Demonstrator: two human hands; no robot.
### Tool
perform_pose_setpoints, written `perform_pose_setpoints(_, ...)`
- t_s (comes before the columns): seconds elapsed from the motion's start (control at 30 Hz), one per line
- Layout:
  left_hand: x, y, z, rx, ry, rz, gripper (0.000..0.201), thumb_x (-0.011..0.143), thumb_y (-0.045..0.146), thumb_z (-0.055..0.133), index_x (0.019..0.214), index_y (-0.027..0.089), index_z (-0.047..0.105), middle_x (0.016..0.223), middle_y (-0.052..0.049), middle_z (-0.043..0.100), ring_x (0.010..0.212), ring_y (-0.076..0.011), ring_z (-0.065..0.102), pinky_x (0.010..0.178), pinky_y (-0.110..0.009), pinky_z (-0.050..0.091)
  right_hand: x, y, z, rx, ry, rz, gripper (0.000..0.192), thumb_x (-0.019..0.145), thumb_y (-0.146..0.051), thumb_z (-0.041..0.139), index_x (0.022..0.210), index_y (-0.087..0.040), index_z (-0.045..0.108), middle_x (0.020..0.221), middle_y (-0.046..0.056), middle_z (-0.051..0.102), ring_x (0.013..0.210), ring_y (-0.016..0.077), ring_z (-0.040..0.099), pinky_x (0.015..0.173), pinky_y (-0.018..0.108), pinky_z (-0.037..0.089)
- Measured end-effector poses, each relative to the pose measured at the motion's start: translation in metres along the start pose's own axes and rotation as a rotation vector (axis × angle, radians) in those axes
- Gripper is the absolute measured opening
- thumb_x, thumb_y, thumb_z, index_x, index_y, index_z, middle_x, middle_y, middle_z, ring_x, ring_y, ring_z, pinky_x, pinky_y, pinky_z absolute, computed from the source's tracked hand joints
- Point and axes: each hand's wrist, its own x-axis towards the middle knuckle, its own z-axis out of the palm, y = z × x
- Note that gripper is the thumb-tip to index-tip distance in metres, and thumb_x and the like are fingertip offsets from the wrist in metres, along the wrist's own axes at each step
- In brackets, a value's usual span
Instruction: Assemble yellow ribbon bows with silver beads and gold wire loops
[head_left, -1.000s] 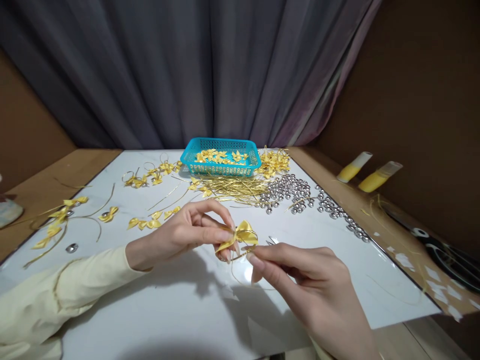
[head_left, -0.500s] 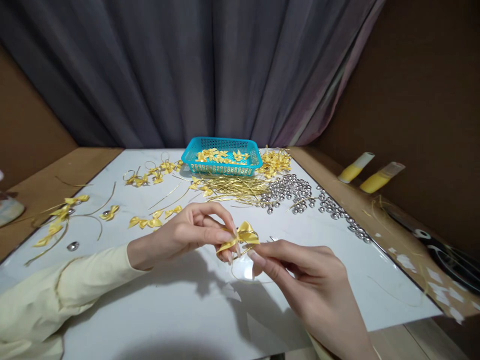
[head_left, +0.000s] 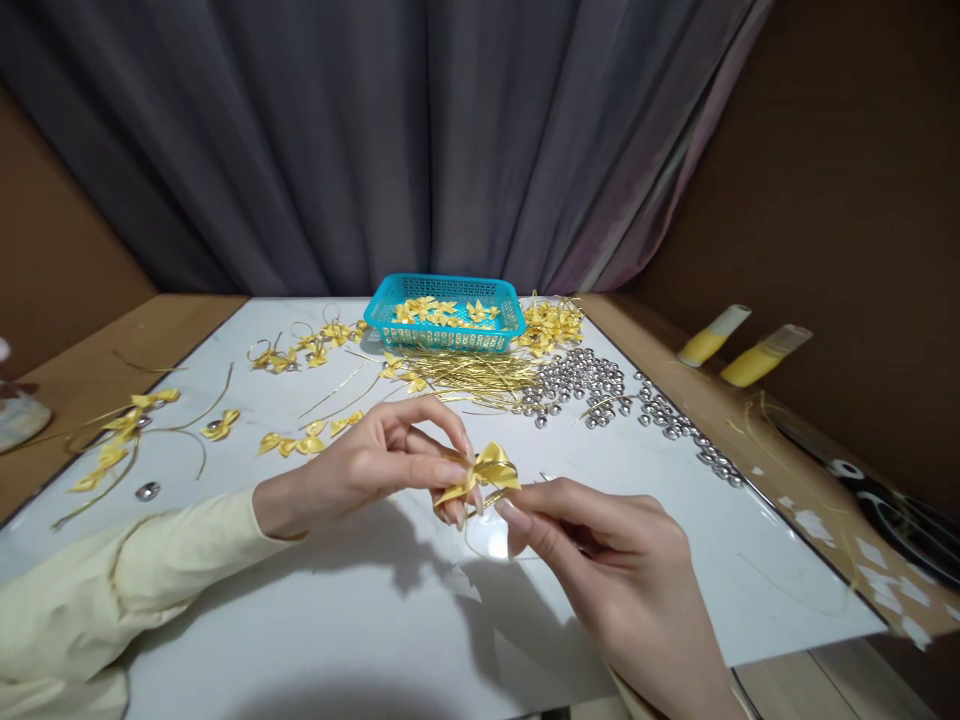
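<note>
The right hand (head_left: 619, 560) is nearest, angled up and inward from the lower right, its back turned upward; thumb and forefinger are pinched together on a thin gold cord (head_left: 491, 497), the other fingers curled under the palm; the left hand (head_left: 382, 460) comes in from the left at nearly the same height, wrist fairly level, a pale yellow sleeve (head_left: 187, 570) pushed back from it; its thumb and fingertips grip a yellow bow (head_left: 496, 465) near the knot, one side of the bow spreading toward the right hand; the bow is held between the two hands, above the white tabletop (head_left: 337, 640), the cord looping beside it.

Farther off to the left lie a silver piece (head_left: 148, 491) and a small bow (head_left: 220, 425); at the right edge are paper scraps (head_left: 815, 527) and black scissors (head_left: 900, 525), partly dim; beyond the hands lie a bundle of gold cords (head_left: 472, 374) and, to its right, many silver beads (head_left: 581, 375); behind the bundle stands a blue basket (head_left: 450, 341) with yellow bows inside, a bow pile (head_left: 551, 325) just beside it; a grey curtain (head_left: 360, 140) hangs at the back.
</note>
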Motion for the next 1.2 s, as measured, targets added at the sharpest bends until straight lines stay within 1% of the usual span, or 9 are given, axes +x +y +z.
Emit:
perform_pose_setpoints(0.17,0.0007,-0.0016,-0.0012,-0.02,-0.008,0.0,0.005,0.078,0.013,0.069,0.08,0.016,0.065,0.064,-0.002,0.073,0.055,-0.0106,0.066,0.057,-0.018,0.051,-0.0002,0.0007,0.0025,0.026,0.03,-0.004,0.02,0.085,-0.02,0.055,0.071,-0.015,0.069,0.056,0.0,0.062,0.046,0.0078,0.047,0.046,0.018,0.037)
perform_pose_setpoints(0.33,0.0024,-0.0031,-0.004,-0.062,-0.035,-0.001,0.004,0.078,0.012,0.068,0.08,0.015,0.066,0.062,-0.002,0.073,0.058,-0.0114,0.067,0.06,-0.019,0.052,0.0018,0.0006,0.0032,0.002,0.016,-0.016,0.019,0.085,-0.016,0.056,0.07,-0.015,0.068,0.057,-0.001,0.061,0.046,0.0063,0.045,0.046,0.016,0.037)
perform_pose_setpoints(0.47,0.0027,-0.0039,-0.0047,-0.094,-0.037,-0.028,0.005,0.078,0.011,0.068,0.08,0.015,0.067,0.063,-0.002,0.073,0.057,-0.0103,0.067,0.061,-0.018,0.052,0.0037,0.0046,0.004,0.0,0.024,-0.073,0.021,0.085,-0.014,0.055,0.067,-0.014,0.066,0.054,-0.003,0.057,0.044,0.0049,0.04,0.045,0.016,0.035)
perform_pose_setpoints(0.6,0.0016,-0.0035,-0.0042,-0.069,-0.051,-0.051,0.006,0.079,0.008,0.065,0.081,0.013,0.066,0.063,-0.003,0.073,0.059,-0.0116,0.068,0.059,-0.018,0.052,0.0041,0.005,0.0024,-0.049,0.011,-0.096,0.021,0.084,-0.012,0.055,0.066,-0.013,0.064,0.051,-0.003,0.053,0.045,0.005,0.038,0.044,0.015,0.033)
perform_pose_setpoints(0.77,0.0017,-0.0034,-0.0041,-0.071,-0.053,-0.064,0.007,0.078,0.007,0.065,0.08,0.013,0.067,0.065,-0.003,0.074,0.059,-0.0118,0.068,0.061,-0.019,0.054,0.0046,0.002,-0.0017,-0.078,0.006,-0.128,0.02,0.084,-0.01,0.055,0.066,-0.013,0.065,0.052,-0.003,0.054,0.044,0.0047,0.039,0.044,0.015,0.032)
perform_pose_setpoints(0.9,0.0023,-0.0042,-0.0042,-0.094,-0.05,-0.076,0.005,0.077,0.008,0.066,0.078,0.013,0.067,0.064,-0.004,0.073,0.057,-0.0116,0.068,0.06,-0.018,0.054,0.0055,0.0035,-0.0003,-0.059,-0.006,-0.104,0.022,0.084,-0.011,0.055,0.065,-0.012,0.064,0.051,-0.002,0.055,0.044,0.0053,0.042,0.044,0.016,0.032)
perform_pose_setpoints(1.0,0.0013,-0.0034,-0.0039,-0.072,-0.047,-0.08,0.004,0.077,0.009,0.067,0.077,0.012,0.067,0.065,-0.005,0.073,0.058,-0.012,0.068,0.059,-0.018,0.053,0.0054,0.0051,0.0014,-0.053,-0.012,-0.079,0.022,0.084,-0.012,0.055,0.065,-0.012,0.065,0.052,-0.002,0.056,0.044,0.0059,0.044,0.044,0.017,0.033)
perform_pose_setpoints(1.2,0.0,-0.0002,-0.0018,-0.028,-0.043,-0.065,0.005,0.079,0.008,0.065,0.079,0.013,0.064,0.065,-0.003,0.073,0.058,-0.0102,0.067,0.062,-0.018,0.054,0.0056,0.0052,0.0011,-0.022,-0.021,-0.035,0.021,0.084,-0.015,0.055,0.066,-0.013,0.066,0.051,-0.002,0.056,0.044,0.0061,0.043,0.044,0.017,0.033)
